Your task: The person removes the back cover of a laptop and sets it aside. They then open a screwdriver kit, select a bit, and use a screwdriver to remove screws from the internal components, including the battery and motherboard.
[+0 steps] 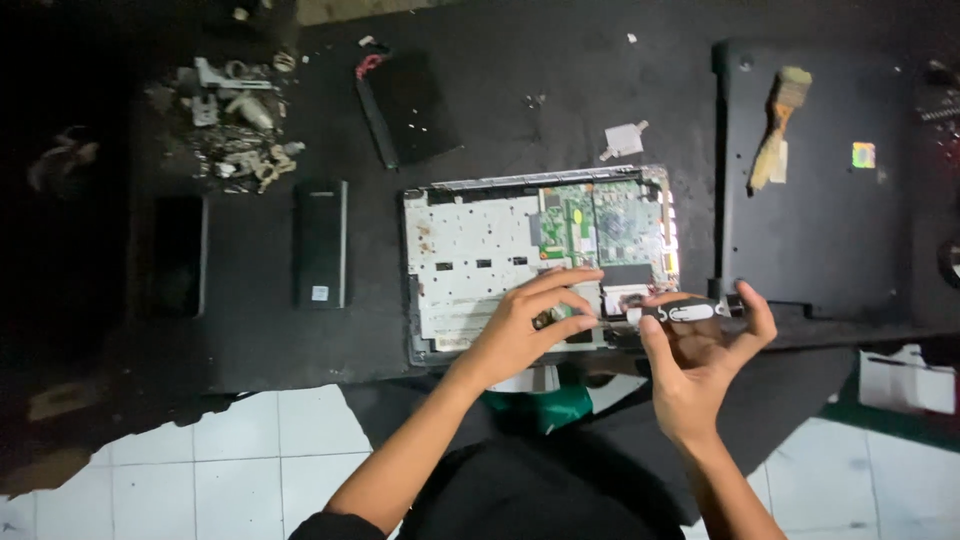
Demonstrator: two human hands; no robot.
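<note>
- Head view: the opened laptop (520,260) lies on the dark table (560,110), its green circuit board (600,225) exposed at the right.
- Left hand (525,330) rests on the near right part of the laptop, fingers spread flat and loosely open, tips just beside the small black part; whether it pinches anything, I cannot tell.
- Right hand (700,355) has the small black part (685,312) pinched between thumb and fingers, at the laptop's near right corner, just above the palm.
- Right of it lies a black cover panel (820,190) with a brush (778,130) on top.
- Far left: a heap of metal scraps (235,120); a black slab (320,243) lies nearer.
</note>
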